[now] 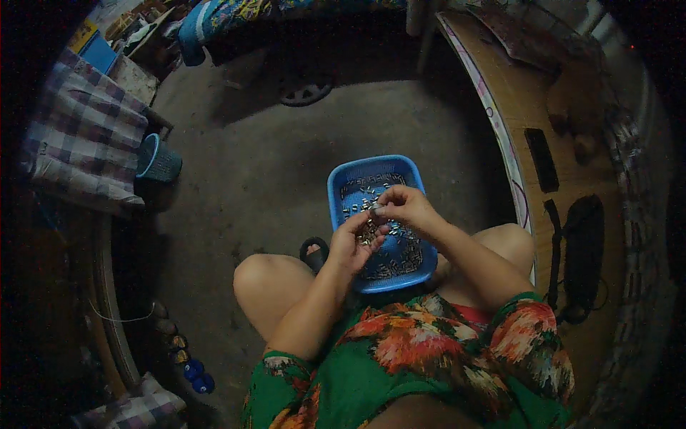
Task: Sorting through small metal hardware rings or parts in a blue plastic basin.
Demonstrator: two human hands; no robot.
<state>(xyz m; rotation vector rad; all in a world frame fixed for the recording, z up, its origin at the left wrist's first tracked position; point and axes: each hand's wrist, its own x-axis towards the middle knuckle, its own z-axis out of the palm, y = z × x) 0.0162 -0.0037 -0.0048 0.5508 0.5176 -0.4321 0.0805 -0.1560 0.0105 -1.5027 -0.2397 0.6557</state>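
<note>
A blue plastic basket (333,196) with rounded corners stands between my knees. Many small, shiny, tube-like metal pieces (400,268) lie spread over its bottom. Above the basket my two hands meet fingertip to fingertip. My left hand (351,243) is curled, palm up, around several of the small metal pieces, its thumb and forefinger raised toward the right hand. My right hand (409,209) comes in from the right and pinches a small greyish piece between thumb and forefinger. The exact shape of that piece is too small to make out.
A wooden bench (529,214) along the right bears a dark slim object (542,159) and a black bag-like item (582,247). At the left stand a small bin (163,161) and a checked cloth (89,132). A dark round base (306,93) rests on the floor (243,179).
</note>
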